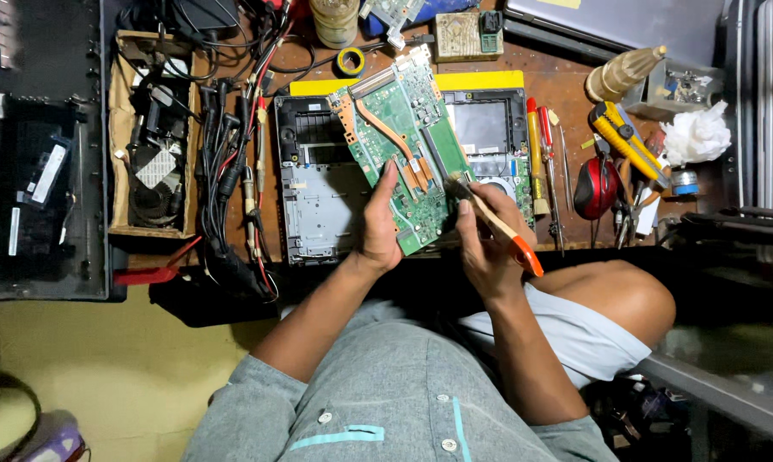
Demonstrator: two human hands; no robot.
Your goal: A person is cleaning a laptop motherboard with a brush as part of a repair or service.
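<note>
My left hand grips the lower edge of a green laptop circuit board with copper heat pipes, holding it tilted above an opened laptop base. My right hand holds a small paintbrush with a wooden shaft and orange handle end; its bristles touch the board's right lower part.
A tangle of cables and a cardboard box of parts lie to the left. Screwdrivers, a yellow utility knife, a red mouse, pliers and a white crumpled tissue sit to the right. A tape roll is behind the board.
</note>
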